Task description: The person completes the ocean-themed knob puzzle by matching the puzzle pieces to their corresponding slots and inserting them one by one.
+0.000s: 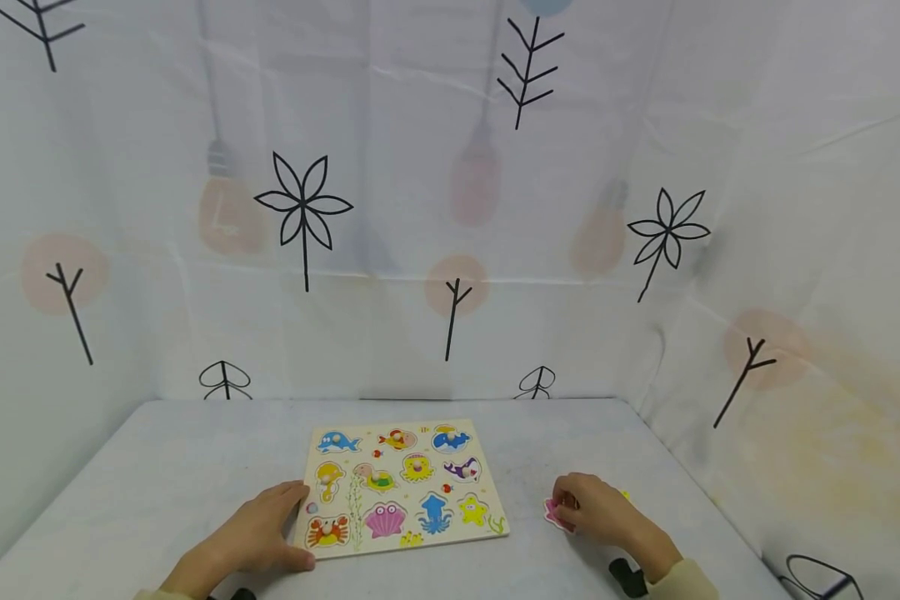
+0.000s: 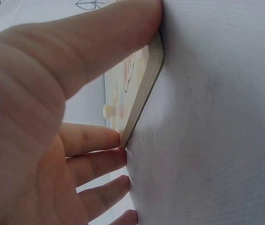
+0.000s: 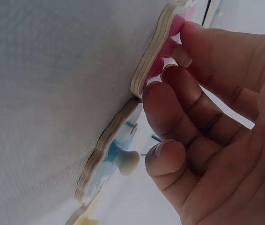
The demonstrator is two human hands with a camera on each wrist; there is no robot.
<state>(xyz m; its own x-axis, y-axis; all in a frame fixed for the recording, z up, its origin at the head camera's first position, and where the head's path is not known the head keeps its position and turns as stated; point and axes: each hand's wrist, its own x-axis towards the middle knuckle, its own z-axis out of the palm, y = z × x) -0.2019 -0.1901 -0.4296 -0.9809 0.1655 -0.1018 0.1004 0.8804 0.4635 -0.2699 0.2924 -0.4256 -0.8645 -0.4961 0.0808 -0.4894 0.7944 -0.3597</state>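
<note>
A wooden peg puzzle board [image 1: 345,500] with colourful sea animals lies on the white table. My left hand [image 1: 251,529] braces its near left corner, thumb along the near edge and fairly straight fingertips against the left side. In the left wrist view the fingers [image 2: 95,164] touch the board's edge [image 2: 144,93]. To the right of the board, my right hand [image 1: 600,512] holds a pink puzzle piece [image 1: 557,514] at the table surface. The right wrist view shows thumb and curled fingers about this pink piece, whose wooden knob [image 3: 181,56] sits between them.
Beside the pink piece lies a blue puzzle piece [image 3: 106,159] with a knob, then a yellow piece [image 3: 91,218], mostly cut off. A patterned white cloth [image 1: 405,208] hangs behind and around the table [image 1: 157,458].
</note>
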